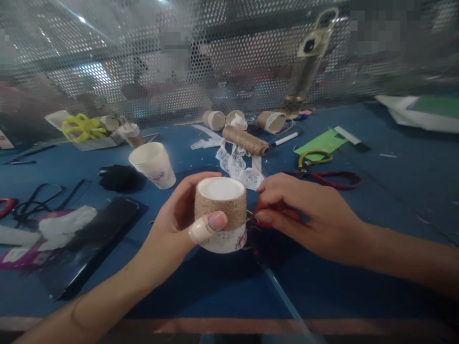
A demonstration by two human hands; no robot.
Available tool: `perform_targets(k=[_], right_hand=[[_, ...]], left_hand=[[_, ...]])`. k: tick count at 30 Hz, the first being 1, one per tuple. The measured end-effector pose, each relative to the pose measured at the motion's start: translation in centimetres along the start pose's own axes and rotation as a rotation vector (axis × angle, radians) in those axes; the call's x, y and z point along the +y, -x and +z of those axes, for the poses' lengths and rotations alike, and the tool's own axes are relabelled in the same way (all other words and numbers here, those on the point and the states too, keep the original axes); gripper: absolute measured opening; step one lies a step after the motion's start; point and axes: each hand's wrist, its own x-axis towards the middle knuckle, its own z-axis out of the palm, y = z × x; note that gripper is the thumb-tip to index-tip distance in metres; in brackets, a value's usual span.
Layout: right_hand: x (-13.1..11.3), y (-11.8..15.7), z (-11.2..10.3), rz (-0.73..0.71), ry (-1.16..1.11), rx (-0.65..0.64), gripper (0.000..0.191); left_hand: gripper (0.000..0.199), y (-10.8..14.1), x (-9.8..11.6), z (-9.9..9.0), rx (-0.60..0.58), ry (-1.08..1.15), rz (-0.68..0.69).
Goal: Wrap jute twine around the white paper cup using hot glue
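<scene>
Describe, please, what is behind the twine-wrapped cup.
Behind the cup, white lace and a spool of brown twine can be seen on the blue table. The cup covers part of the left hand and whatever lies directly behind.

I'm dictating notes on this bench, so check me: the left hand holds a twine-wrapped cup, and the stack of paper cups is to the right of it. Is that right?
Not quite: the head view shows the stack of paper cups to the left of the twine-wrapped cup. The left hand does hold that cup.
</scene>
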Motion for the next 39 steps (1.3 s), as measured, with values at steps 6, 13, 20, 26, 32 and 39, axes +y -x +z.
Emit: perform_targets(k=[6,13,20,26,32,39], right_hand=[[-0.12,-0.14,0.09,-0.007,0.008,-0.027,0.017],[-0.05,-0.04,0.3,-0.012,-0.011,-0.033,0.014],[-0.13,0.02,0.64,-0.023,-0.009,-0.015,0.014],[-0.18,0.08,0.77,-0.022,-0.048,0.013,0.011],[-0.38,0.15,0.8,-0.022,-0.078,0.025,0.007],[-0.52,-0.1,0.59,-0.028,-0.083,0.01,0.01]], left_hand=[[0.037,0.03,-0.16,-0.09,-0.025,-0.001,0.006],[0.038,0.2,-0.17,0.0,-0.02,0.004,-0.022],[0.041,0.09,-0.33,-0.07,-0.049,-0.003,0.008],[0.044,0.38,-0.5,-0.1,-0.046,0.036,0.004],[0.05,0.55,-0.39,0.09,-0.007,0.05,-0.055],[0.053,0.5,-0.22,0.08,-0.005,0.025,-0.073]])
